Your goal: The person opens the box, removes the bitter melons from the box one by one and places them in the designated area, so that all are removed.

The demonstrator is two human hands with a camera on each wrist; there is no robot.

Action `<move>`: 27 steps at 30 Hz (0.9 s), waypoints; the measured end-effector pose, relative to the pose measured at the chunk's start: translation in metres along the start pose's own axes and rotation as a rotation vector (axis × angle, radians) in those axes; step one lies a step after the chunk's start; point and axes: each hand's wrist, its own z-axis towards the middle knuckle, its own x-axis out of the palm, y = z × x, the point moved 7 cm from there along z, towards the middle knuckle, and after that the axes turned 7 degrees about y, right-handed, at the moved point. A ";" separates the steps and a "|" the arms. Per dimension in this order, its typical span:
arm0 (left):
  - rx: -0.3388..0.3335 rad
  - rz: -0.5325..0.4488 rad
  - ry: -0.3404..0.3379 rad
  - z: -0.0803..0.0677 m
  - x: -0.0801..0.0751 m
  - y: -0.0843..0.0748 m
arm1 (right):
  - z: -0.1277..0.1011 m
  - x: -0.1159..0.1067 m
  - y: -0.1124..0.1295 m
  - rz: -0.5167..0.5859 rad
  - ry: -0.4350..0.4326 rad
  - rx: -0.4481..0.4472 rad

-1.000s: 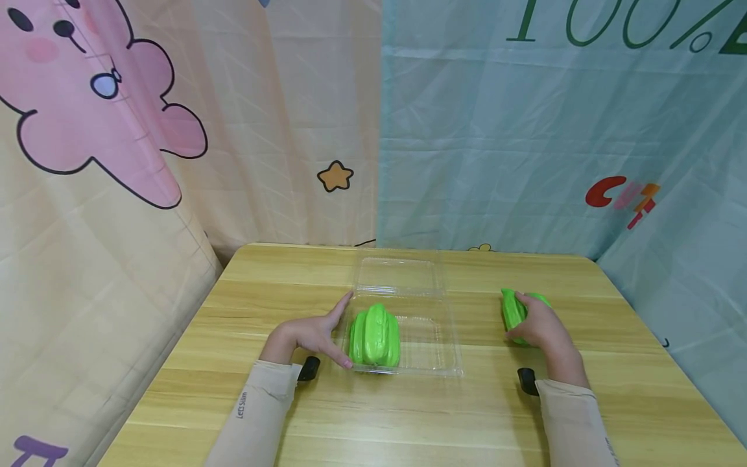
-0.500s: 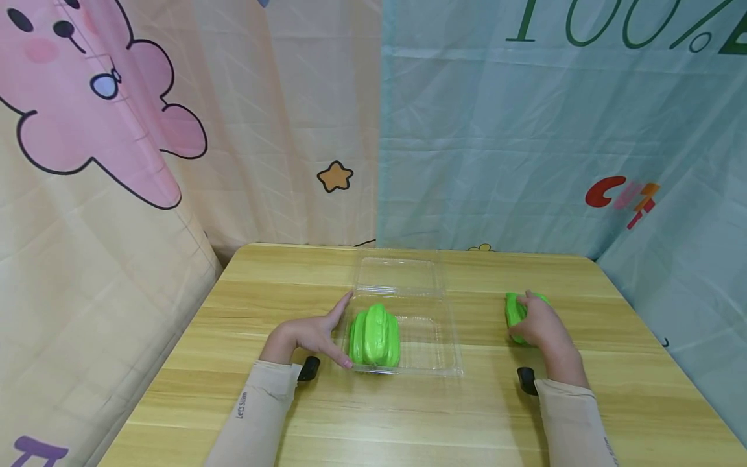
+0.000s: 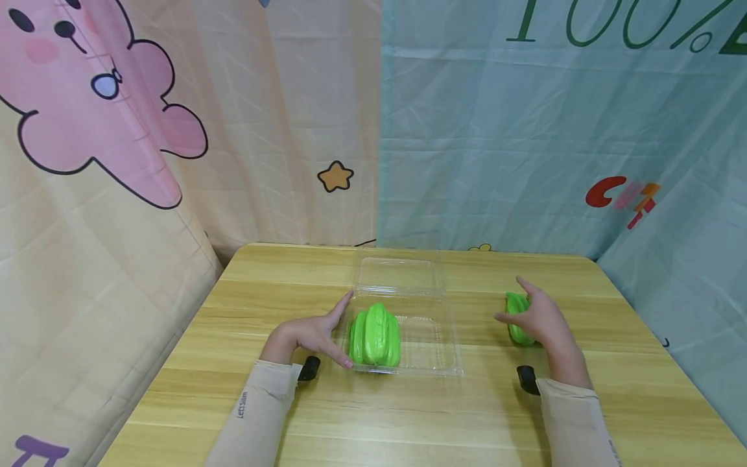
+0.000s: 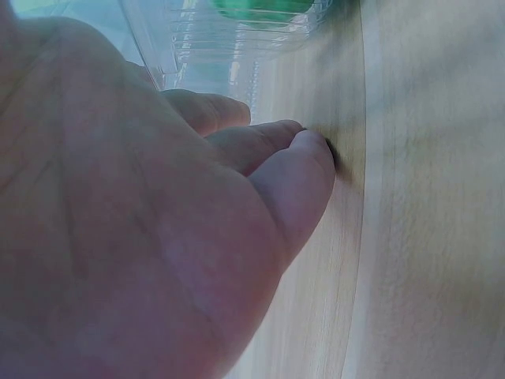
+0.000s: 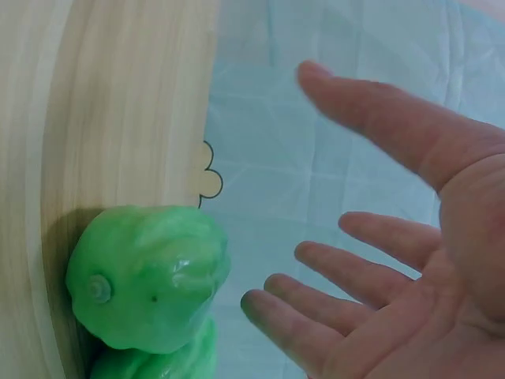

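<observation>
In the head view my left hand (image 3: 315, 337) is spread along the left side of a clear plastic clamshell box (image 3: 426, 370), its thumb at the front corner and fingers toward the back. The left wrist view shows its fingers beside the box wall (image 4: 213, 35). Bright green, ridged, gourd-like pieces (image 3: 375, 337) fill the box's left half. My right hand (image 3: 539, 318), fingers and thumb apart, is over another green gourd-like piece (image 3: 517, 311) on the table. In the right wrist view this shiny gourd (image 5: 150, 276) lies against a second gourd (image 5: 158, 363), with the fingers apart from both.
The box's lid (image 3: 397, 275) lies open toward the back of the wooden table (image 3: 362, 428). Printed curtains (image 3: 496, 162) hang behind the table and at its sides. A black wrist strap piece (image 3: 309, 368) shows by the left sleeve.
My right hand has let go of the green gourds at the right and spread its thumb and fingers. Those gourds have shifted slightly to the right. My left hand and the box are unmoved.
</observation>
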 end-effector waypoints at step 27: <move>-0.007 -0.004 0.000 0.000 0.000 0.000 | -0.014 0.001 0.048 0.286 -0.023 -0.183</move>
